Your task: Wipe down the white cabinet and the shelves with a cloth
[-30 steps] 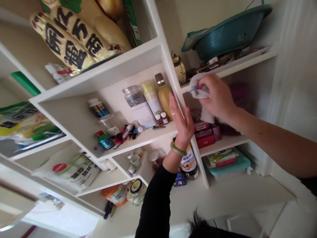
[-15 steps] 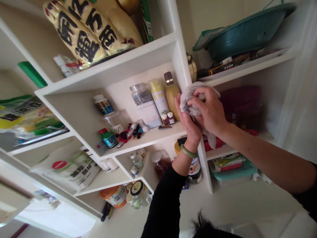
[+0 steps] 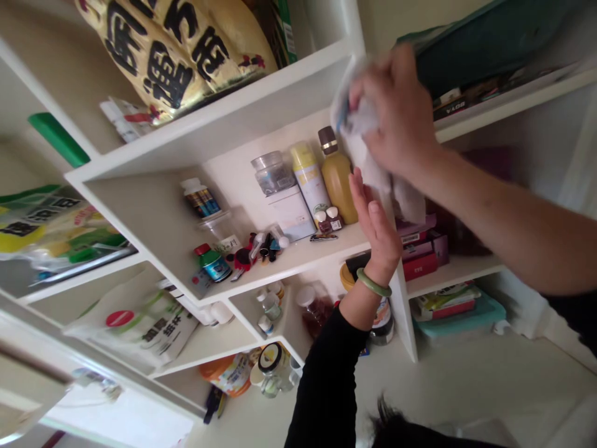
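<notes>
My right hand (image 3: 396, 112) grips a bunched pale cloth (image 3: 366, 124) at the upright divider of the white shelving, part of it hanging down below the fingers. Motion blurs the hand and cloth. Just below, my left hand (image 3: 377, 227) is raised with its fingers stretched out and nothing in it; a green bangle (image 3: 373, 283) circles the wrist. Left of that hand stand a yellow bottle with a brown cap (image 3: 339, 186), a yellow-and-white spray can (image 3: 310, 180) and two small dark bottles with white caps (image 3: 329, 219).
A white box (image 3: 291, 211) with a clear jar (image 3: 272, 173) on top stands on the middle shelf. Farther left are a green-capped bottle (image 3: 214, 264) and a pill bottle (image 3: 199, 198). A gold figure (image 3: 186, 56) fills the upper shelf; a dark green basin (image 3: 494, 46) sits upper right.
My right hand has moved up with the cloth, away from my left hand. My left hand has let go of the cloth and opened. The view has shifted slightly.
</notes>
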Demonstrator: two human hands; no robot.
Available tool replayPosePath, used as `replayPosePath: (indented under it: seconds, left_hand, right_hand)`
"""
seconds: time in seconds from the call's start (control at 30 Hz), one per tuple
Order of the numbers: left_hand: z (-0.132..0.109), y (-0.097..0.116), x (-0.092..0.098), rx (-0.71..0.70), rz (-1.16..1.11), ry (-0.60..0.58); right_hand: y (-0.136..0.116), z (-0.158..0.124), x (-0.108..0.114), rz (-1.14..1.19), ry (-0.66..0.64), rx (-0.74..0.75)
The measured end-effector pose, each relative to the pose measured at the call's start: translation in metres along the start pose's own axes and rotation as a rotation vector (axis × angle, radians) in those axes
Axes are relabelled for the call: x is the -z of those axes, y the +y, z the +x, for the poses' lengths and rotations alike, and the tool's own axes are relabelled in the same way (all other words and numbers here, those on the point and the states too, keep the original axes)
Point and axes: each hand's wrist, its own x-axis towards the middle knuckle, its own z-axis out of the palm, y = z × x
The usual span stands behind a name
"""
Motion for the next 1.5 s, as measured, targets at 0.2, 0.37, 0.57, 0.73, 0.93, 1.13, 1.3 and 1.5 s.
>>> replayPosePath:
  seconds: [0.2, 0.37, 0.57, 0.73, 0.93, 1.13, 1.3, 1.5]
  left_hand:
    - [0.0, -0.008, -0.001, 0.02, -0.13, 0.055]
    - [0.003, 0.003, -0.001, 0.024, -0.089, 0.034]
    - [0.006, 0.003, -0.003, 0.12, -0.007, 0.06]
    - [0.01, -0.007, 0.005, 0.142, -0.098, 0.067]
    - [0.014, -0.009, 0.011, 0.087, -0.104, 0.049]
    - [0.009, 0.004, 0.005, 0.029, -0.123, 0.013]
    - [0.01, 0.002, 0.007, -0.035, -0.004, -0.06]
    - [0.012, 0.004, 0.004, -0.058, 0.045, -0.058]
  right_hand:
    - [0.009, -0.062, -0.012, -0.045, -0.04, 0.065]
    - [-0.007, 0.016, 0.003, -0.144, 0.051, 0.015]
    - [-0.001, -0.058, -0.016, -0.077, 0.035, -0.001]
    - [0.022, -0.158, -0.032, 0.103, 0.0, -0.09]
    - [0.038, -0.185, 0.012, 0.268, -0.175, -0.058]
    - [0.03, -0.098, 0.043, 0.037, -0.098, 0.07]
    - [0.083, -0.064, 0.048, 0.012, -0.166, 0.058]
    - [0.225, -0.098, 0.116, -0.24, 0.057, -0.067]
